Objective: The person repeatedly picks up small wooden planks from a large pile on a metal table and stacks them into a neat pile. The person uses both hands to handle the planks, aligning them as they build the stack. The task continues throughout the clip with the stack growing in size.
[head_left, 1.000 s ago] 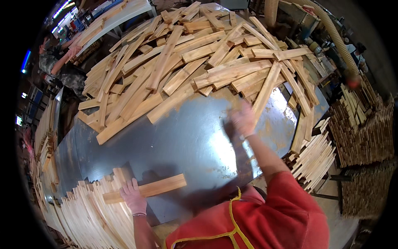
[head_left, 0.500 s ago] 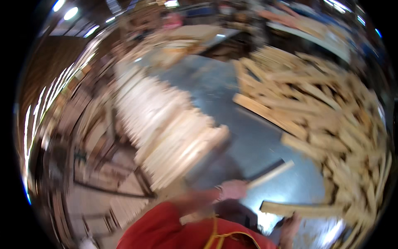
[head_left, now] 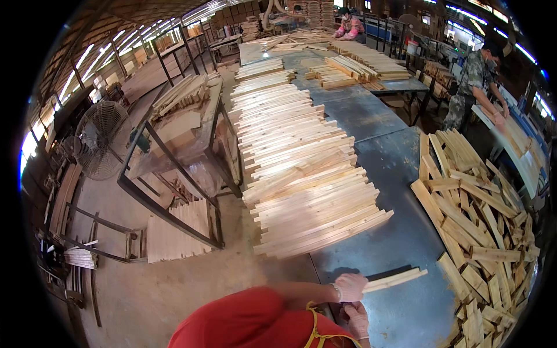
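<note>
R hand (head_left: pixel 355 320) moved from pile (head_left: pixel 496 254) to just below L hand (head_left: pixel 350 287). L grip closed on approx. 2 wood strips (head_left: pixel 397 279) over tabletop (head_left: pixel 406 246), near row (head_left: pixel 313 174), so they're in neither stack; R grip part-hidden, can't tell.

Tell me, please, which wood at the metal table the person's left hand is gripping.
It is the pale wood jutting rightward from the left hand; the neat row and jumbled pile lie apart from it, untouched by either hand.
</note>
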Action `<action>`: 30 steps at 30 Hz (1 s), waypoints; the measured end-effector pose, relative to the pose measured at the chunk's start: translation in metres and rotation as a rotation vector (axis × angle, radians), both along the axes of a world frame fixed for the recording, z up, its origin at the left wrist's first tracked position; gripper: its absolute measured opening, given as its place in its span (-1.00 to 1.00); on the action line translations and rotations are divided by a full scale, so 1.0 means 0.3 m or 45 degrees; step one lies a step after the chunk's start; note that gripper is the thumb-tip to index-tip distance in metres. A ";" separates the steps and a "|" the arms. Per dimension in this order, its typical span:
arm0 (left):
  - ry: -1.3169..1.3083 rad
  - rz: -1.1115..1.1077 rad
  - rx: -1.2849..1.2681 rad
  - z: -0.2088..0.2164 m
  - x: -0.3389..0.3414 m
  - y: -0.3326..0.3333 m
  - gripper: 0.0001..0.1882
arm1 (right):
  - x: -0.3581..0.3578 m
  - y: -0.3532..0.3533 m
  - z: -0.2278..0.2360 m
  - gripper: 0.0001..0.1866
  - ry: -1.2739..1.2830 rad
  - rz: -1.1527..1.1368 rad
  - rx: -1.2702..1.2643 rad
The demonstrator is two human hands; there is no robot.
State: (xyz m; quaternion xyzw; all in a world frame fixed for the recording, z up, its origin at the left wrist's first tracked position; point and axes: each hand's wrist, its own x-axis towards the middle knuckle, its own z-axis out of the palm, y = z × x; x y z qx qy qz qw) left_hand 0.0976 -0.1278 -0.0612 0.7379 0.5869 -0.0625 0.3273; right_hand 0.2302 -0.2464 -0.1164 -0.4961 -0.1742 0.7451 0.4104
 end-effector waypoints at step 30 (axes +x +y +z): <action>0.203 -0.725 0.765 -0.208 -0.016 -0.114 -0.16 | 1.915 -0.676 -0.098 0.08 -1.044 -2.182 -0.740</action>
